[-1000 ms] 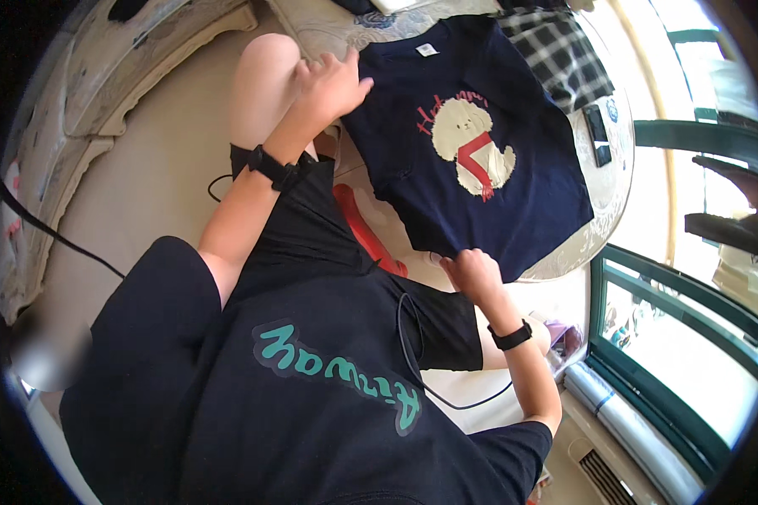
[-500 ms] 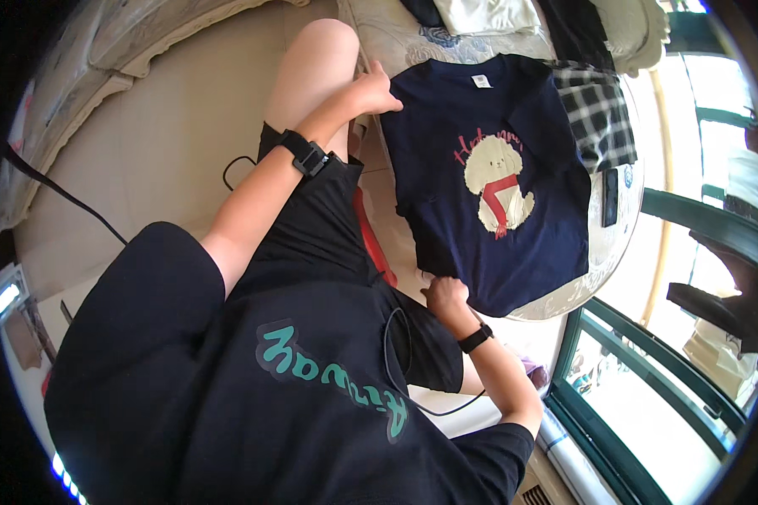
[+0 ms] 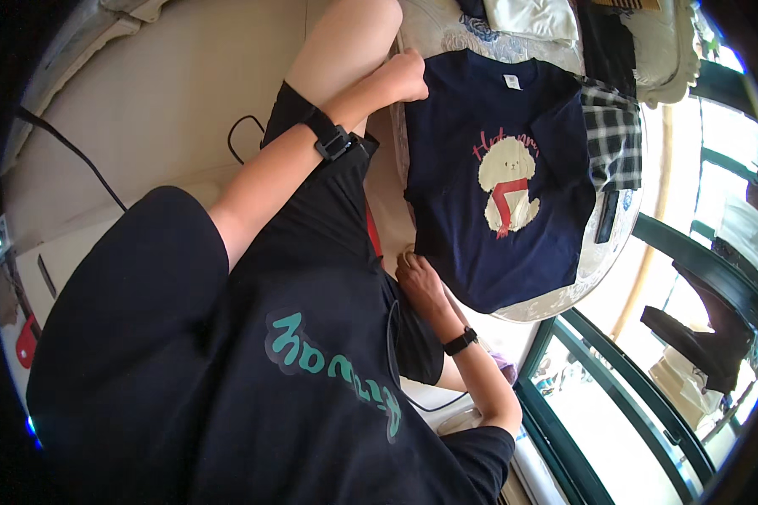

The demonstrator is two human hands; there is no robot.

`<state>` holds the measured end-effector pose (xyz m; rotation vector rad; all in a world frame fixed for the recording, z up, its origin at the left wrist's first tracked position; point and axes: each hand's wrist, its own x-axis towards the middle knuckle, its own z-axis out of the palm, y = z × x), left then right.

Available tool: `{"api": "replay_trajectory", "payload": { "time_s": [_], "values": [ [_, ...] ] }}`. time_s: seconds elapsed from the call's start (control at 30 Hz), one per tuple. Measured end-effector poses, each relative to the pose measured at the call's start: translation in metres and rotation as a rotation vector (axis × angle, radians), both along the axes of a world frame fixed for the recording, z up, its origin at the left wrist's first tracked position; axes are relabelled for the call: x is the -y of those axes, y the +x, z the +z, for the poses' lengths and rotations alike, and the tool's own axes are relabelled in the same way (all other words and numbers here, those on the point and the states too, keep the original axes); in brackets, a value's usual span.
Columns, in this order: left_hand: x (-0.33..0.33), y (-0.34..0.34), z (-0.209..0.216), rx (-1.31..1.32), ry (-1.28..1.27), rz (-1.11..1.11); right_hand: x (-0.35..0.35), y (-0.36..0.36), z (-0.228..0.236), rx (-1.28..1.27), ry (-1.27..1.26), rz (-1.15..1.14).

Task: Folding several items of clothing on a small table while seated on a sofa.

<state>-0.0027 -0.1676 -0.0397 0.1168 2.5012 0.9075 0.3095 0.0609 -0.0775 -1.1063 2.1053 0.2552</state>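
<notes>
- Navy tee (image 3: pixel 455 198) lies front up, mostly flat on the pale, round-edged table (image 3: pixel 537 309); dog print (image 3: pixel 509 189) faces up, neck label (image 3: pixel 512 82) at far end. Near-L edge reaches the table edge by the person's legs.
- L hand (image 3: pixel 407 76): fingers curled in, looks to be pinching tee's edge up at the far-L sleeve/shoulder. Thumb hard to see.
- R hand (image 3: pixel 421 282): fingers bunched at tee's near-L hem corner; can't tell if they pinch cloth or just touch it.
- Plaid cloth (image 3: pixel 613 139) sits along tee's R side, looks partly under it. Dark phone-like slab (image 3: pixel 605 217) on table, just beside tee. White cloth (image 3: pixel 535 18) + black cloth (image 3: pixel 608 50) farther back.
- Risk: uneven pull btwn hands cd skew the side edge & crease the print; cause = hands far apart, R grip unclear.
- Risk: tee cd slide off toward the legs, as its L edge is right by the table edge.
- Risk: dragging tee cd shift the plaid cloth or nudge the slab, both being so close.
- Risk: R-side sleeve looks laid in over the front, so cd bunch. Strap buckle on L wrist (image 3: pixel 335 145) might snag fabric.
</notes>
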Motion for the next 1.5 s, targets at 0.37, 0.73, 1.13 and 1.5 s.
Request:
{"api": "replay_trajectory", "payload": {
  "time_s": [0.37, 0.73, 1.13, 1.5],
  "values": [
    [0.001, 0.004, -0.008, -0.155, 0.149, -0.066, -0.01, -0.012, -0.02, -0.403, 0.066, 0.16],
    [0.004, 0.011, -0.001, -0.271, 0.164, 0.009, 0.014, -0.017, 0.076, -0.17, -0.118, 0.262],
    [0.005, 0.016, 0.038, -0.468, 0.217, 0.158, -0.013, -0.007, 0.172, -0.137, -0.266, -0.382],
    [0.012, -0.007, 0.052, -0.254, 0.522, -0.237, -0.039, 0.022, 0.185, -0.609, -0.382, -0.95]
  ]
}}
